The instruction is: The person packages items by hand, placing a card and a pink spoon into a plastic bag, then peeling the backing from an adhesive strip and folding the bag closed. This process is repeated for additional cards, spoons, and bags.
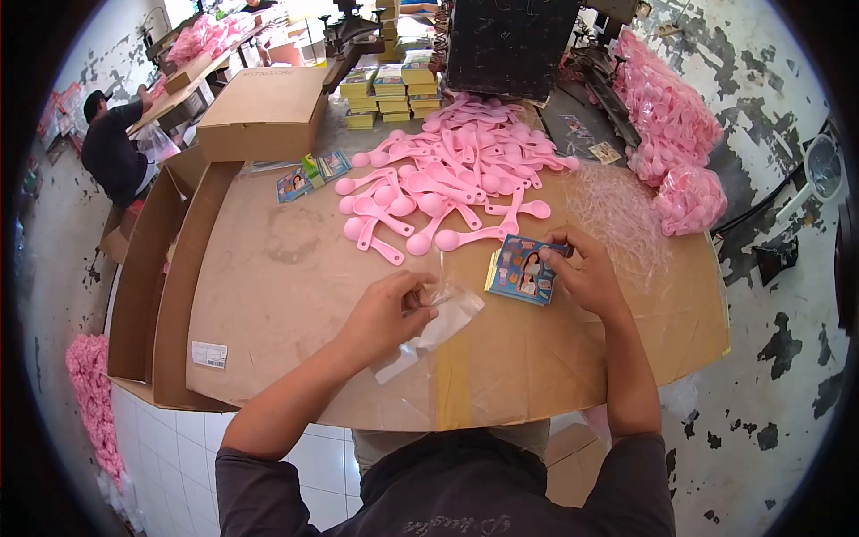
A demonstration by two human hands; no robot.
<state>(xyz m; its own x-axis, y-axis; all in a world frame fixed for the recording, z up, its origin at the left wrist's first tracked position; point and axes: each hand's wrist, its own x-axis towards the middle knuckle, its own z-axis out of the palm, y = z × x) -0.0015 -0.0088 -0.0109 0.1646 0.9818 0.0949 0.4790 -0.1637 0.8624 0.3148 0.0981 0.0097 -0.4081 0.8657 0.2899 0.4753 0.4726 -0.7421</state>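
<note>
My left hand (386,315) is closed with thumb and fingers pinched on a clear plastic bag (447,324), just above the cardboard-covered table (268,304). My right hand (586,276) grips the right edge of a small stack of printed cards (519,270). The top card is blue with a cartoon figure, and yellowish edges show along the left side. Beyond both hands lies a heap of pink plastic measuring spoons (456,170), its nearest spoons close to the card stack.
Stacks of cards (389,88) stand behind the heap, beside a closed cardboard box (262,112). Loose printed packets (311,176) lie to the left. Thin clear plastic (617,215) and bagged pink spoons (689,199) are at the right. Another person (114,148) sits far left.
</note>
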